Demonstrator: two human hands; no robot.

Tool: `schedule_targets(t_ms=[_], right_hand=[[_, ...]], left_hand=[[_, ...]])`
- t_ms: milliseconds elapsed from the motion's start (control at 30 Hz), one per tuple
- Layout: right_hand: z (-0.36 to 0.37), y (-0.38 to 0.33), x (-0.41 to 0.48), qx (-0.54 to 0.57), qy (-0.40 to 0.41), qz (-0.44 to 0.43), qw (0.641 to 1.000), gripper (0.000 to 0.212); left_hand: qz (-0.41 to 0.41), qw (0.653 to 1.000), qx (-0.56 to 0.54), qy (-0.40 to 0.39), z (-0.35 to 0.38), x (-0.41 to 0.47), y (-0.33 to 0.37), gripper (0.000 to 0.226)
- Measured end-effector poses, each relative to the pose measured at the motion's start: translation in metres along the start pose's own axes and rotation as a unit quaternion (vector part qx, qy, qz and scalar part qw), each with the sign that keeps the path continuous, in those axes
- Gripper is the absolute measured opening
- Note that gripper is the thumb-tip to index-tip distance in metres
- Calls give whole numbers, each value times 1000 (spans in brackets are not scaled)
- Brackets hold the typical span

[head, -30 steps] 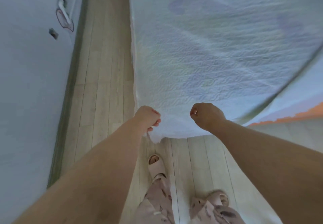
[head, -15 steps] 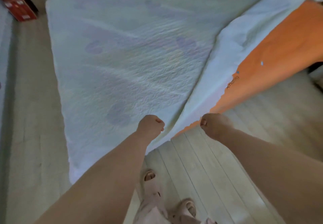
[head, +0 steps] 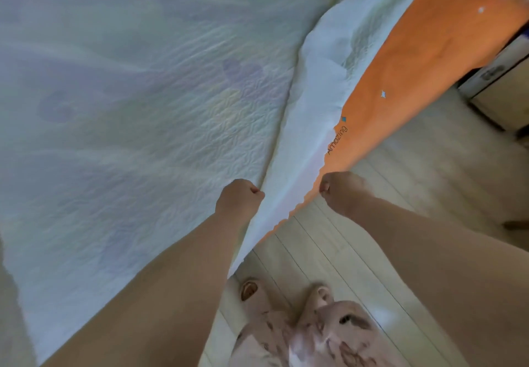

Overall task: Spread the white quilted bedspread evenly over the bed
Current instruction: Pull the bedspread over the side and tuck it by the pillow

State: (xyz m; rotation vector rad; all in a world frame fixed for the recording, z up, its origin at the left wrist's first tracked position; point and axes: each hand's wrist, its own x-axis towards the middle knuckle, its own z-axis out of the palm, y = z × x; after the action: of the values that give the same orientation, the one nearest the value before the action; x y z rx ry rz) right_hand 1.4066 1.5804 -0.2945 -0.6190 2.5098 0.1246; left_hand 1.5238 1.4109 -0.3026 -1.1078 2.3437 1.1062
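Head view. Your left hand (head: pixel 240 197) is a closed fist on the bedspread (head: pixel 137 114) at its near corner, cloth pinched inside. Your right hand (head: pixel 340 192) is also fisted, gripping the scalloped hem just beside it; how much cloth that fist holds is not clear. The bedspread covers most of the bed (head: pixel 446 43), running away from both fists toward the far edge, long axis up and left. Along the bed's right edge a strip is folded back on itself, and the orange sheet (head: pixel 415 60) lies bare beyond it. So the uncovered part lies to the right of your grip, nearer your right hand. Judgement: the next pull goes rightward, led by that hand, to carry the hem over the right edge.
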Motion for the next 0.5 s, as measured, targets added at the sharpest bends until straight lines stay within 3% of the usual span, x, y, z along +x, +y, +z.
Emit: schedule_targets(t_ms=[267,500], right_hand=[[-44,56,117,-43,4,-28,999,27],[-77,90,257,-122,-22,-186,975,44]], left_hand=[[4,1000,26,-3,26,84,79,18],[-119,991,62,3,82,181,142,26]])
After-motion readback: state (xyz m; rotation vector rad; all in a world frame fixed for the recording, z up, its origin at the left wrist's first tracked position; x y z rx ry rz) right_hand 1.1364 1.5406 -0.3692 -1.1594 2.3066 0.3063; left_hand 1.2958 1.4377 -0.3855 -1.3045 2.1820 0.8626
